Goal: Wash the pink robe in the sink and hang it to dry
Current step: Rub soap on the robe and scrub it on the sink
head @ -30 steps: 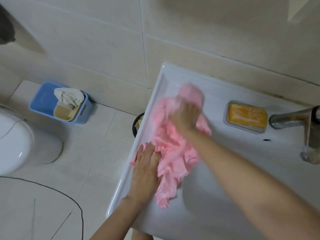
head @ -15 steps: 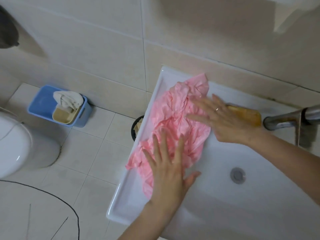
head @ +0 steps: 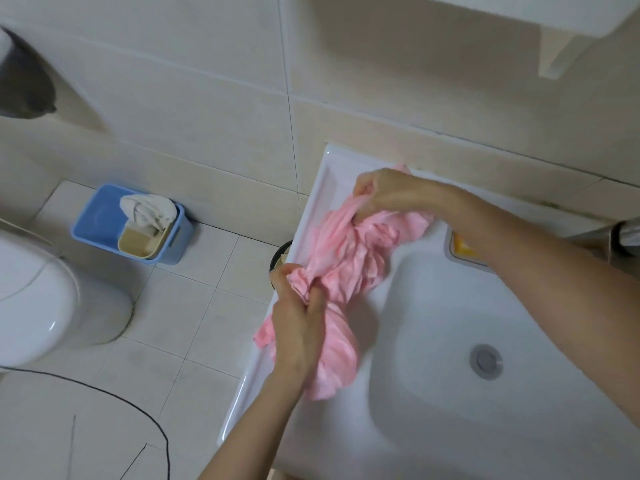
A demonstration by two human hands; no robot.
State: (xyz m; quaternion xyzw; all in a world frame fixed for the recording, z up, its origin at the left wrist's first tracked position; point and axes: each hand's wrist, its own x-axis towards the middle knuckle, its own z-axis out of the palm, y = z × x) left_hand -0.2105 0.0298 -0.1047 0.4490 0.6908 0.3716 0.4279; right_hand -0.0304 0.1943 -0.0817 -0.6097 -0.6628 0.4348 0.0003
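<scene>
The left hand [head: 298, 327] is curled round a gathered bunch of the pink robe [head: 349, 258], thumb and fingers closed on the cloth near the sink's [head: 313, 206] left rim. Beyond it, toward the wall, the right hand [head: 384, 194] pinches the robe's far end, its fingers bent tightly into the fabric by the back left corner of the sink. Between the two hands the robe runs as a crumpled, loosely twisted band along the flat left ledge and the inner slope of the basin. Below the left hand a further length of it spills toward the near edge, and a small flap hangs over the rim just left of that wrist. To the right of the left hand the white basin opens out, with the round metal drain [head: 486, 361] well apart from the cloth. Under the right forearm sits a soap dish [head: 462, 249] with an orange bar (mostly hidden by the arm), and past it, at the frame's right edge, the metal tap [head: 620, 237]. Left of both hands is the tiled floor – a dark round bin [head: 278, 254] peeks out just beside the rim, further left stands a blue tub [head: 100, 220] holding a white cloth [head: 147, 209], and beyond that a white toilet [head: 41, 299].
</scene>
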